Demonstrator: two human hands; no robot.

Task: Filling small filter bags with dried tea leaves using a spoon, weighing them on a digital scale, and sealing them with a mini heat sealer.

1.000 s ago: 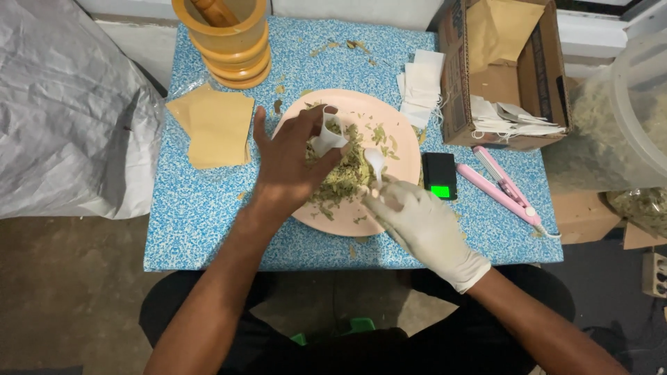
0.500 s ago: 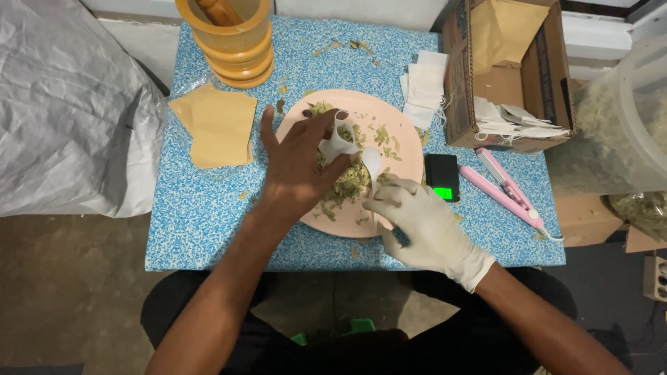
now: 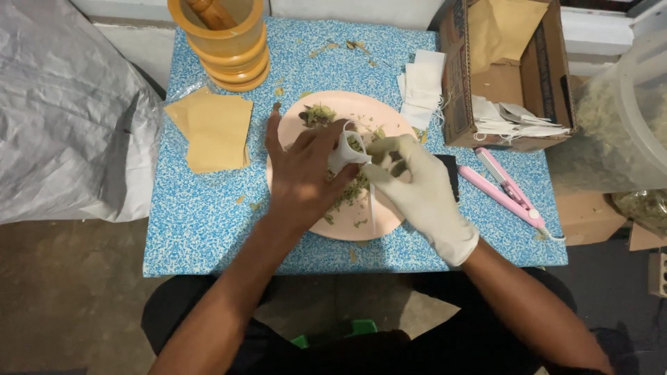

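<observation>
My bare left hand (image 3: 302, 173) holds a small white paper bag (image 3: 346, 148) open over a pink plate (image 3: 375, 114) heaped with dried green herbs (image 3: 317, 114). My right hand (image 3: 415, 182), in a white glove, is pressed against the bag's mouth, fingers pinched at the herbs there. A white plastic spoon (image 3: 372, 207) lies on the plate under my right hand, its bowl hidden. Some herb shows inside the bag.
On the blue speckled table (image 3: 208, 215) lie brown paper envelopes (image 3: 215, 128), a wooden mortar with pestle (image 3: 222, 35), a stack of white empty bags (image 3: 422, 87), a cardboard box (image 3: 507, 69), a pink sealer (image 3: 506, 186) and a black scale partly hidden (image 3: 453, 173).
My right hand has moved up from the plate's near edge to the bag's mouth, and the spoon now lies on the plate. The scale's green display is now covered.
</observation>
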